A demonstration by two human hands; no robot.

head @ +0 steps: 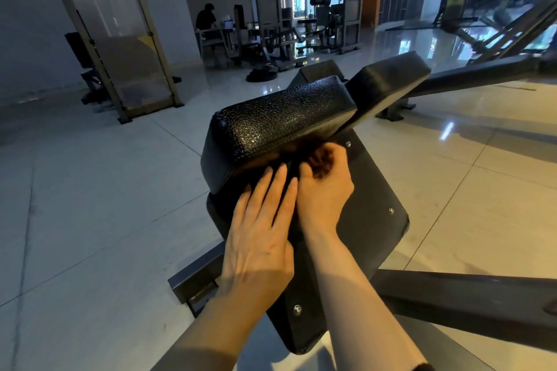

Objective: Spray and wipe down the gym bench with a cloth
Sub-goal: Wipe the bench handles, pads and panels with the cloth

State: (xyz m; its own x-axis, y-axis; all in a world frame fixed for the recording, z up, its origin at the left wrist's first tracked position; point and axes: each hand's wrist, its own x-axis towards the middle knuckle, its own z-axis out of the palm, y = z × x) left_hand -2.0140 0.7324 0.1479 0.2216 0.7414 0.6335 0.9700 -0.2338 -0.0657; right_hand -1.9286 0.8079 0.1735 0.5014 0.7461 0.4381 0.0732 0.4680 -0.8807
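Two hands: both work at the lower edge of the black textured-leather gym bench pad (283, 126), low in the middle of the view.
Left hand (259, 238): fingers straight and flat, lying on the dark backing panel (367, 205) just below the pad's edge; it holds nothing.
Right hand (324, 181): fingers curled at the seam under the pad; whether they pinch anything I cannot tell.
Bench: a second black pad (388, 78) sits beyond the first, raised, with a gap between them.
Edges: the panel's right edge carries bolts (391, 210).
Frame: a dark steel bar (464, 295) runs off to the right.
Open room: pale glossy tiled floor (90, 190) lies wide on the left; grey machines (325, 27) and a seated person (206, 19) are well apart.
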